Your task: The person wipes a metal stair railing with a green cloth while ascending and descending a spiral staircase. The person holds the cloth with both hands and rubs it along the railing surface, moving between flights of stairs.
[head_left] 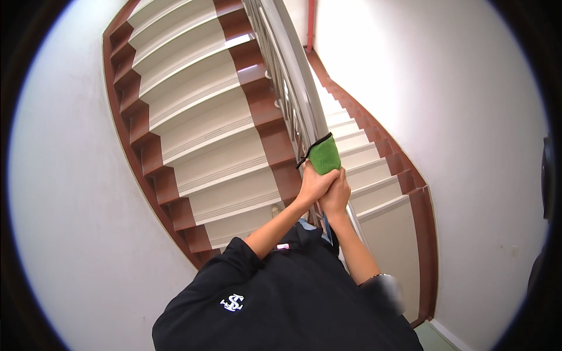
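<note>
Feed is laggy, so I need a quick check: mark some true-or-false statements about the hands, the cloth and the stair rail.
1. Both hands grip a green cloth. True: the left hand and right hand meet at its lower end.
2. The cloth lies on a stair tread. False: it is pressed against the metal handrail.
3. The cloth is red. False: green with a dark edge.
4. The steps are pale with reddish-brown borders. True.
5. The hands are far apart. False: they touch each other.

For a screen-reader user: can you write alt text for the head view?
Both hands, left hand and right hand, press a green cloth onto a metal stair handrail. White steps with reddish-brown edging run on either side between white walls.
</note>
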`<state>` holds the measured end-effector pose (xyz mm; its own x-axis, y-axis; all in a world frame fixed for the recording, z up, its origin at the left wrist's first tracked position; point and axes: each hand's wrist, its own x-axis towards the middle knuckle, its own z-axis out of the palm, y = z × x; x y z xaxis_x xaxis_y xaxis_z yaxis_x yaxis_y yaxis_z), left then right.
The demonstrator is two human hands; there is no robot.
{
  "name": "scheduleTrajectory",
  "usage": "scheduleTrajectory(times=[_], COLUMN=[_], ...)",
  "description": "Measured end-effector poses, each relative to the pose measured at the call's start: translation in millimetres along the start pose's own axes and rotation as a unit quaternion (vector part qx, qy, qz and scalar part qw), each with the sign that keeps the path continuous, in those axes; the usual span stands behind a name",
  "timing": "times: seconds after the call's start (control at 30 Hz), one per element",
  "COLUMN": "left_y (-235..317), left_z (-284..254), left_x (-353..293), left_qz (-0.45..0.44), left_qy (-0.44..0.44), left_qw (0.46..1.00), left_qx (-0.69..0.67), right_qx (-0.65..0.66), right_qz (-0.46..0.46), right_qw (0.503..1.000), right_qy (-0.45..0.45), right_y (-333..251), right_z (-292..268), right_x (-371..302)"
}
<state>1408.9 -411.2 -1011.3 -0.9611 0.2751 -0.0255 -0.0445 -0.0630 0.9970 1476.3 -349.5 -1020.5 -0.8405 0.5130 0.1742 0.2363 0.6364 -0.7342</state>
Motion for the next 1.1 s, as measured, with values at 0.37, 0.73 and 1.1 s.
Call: scheduleTrajectory(times=[0.37,0.73,1.1], left_y=[-17,-43,-40], left_z=[12,-6,-19], left_x=[-77,-91,-78], left_qz=[-0.081,-0.282,-0.305], left_qy=[-0.013,-0.083,-0.147], left_qw=[0.994,0.951,0.938], left_qx=[0.077,-0.096,-0.074], right_qx=[0.036,0.209,0.328], right_qz=[0.026,0.098,0.065], right_qw=[0.998,0.934,0.872], right_qy=[-0.047,-0.273,-0.359], right_y=[37,67,82], right_z=[-23,-32,-22], right_x=[-67,-55,-27])
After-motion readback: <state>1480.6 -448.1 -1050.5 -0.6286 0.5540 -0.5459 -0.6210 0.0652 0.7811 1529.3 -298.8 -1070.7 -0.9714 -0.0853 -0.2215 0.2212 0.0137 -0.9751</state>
